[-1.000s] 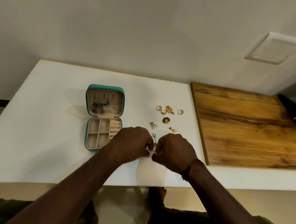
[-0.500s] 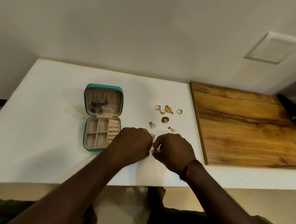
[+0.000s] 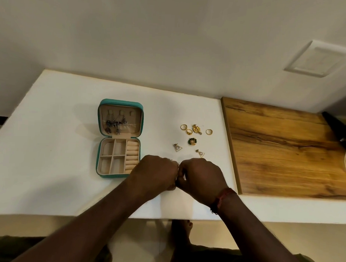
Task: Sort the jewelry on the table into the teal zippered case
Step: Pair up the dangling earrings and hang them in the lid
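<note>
Head view, left to right. On the white table [image 3: 59, 146] the teal zippered case [image 3: 121, 102] lies open and flat. Its lid panel carries dark drop earrings [image 3: 115, 125]. The four divided compartments of the base look unfilled, as do the ring rolls [image 3: 132, 157] along its right side.

Just right of the case's near corner, the left hand [image 3: 155, 173] and right hand [image 3: 200, 177] meet knuckle to knuckle low over the table, fingers curled inward. Both pinch a small silvery piece [image 3: 178, 167]. Only a glint of it shows between them, so its kind cannot be told. A red thread band [image 3: 222, 197] circles the right wrist.

Beyond the hands, loose pieces await sorting:
- two triangular earrings [image 3: 178, 147]
- a green-and-gold floral piece [image 3: 192, 141]
- a gold floral piece [image 3: 196, 129]
- three gold rings [image 3: 189, 131]

A wooden board [image 3: 285, 150] lies at the far right.

Handling: every piece is judged very light, rigid and smooth, so it is apt to slip or skate on the table. Posts and dangling links are the fragile parts. Earrings are best pinched by the stiff body, with the post left free for the lid panel. Rings are best taken across the band and pressed between the rolls.
</note>
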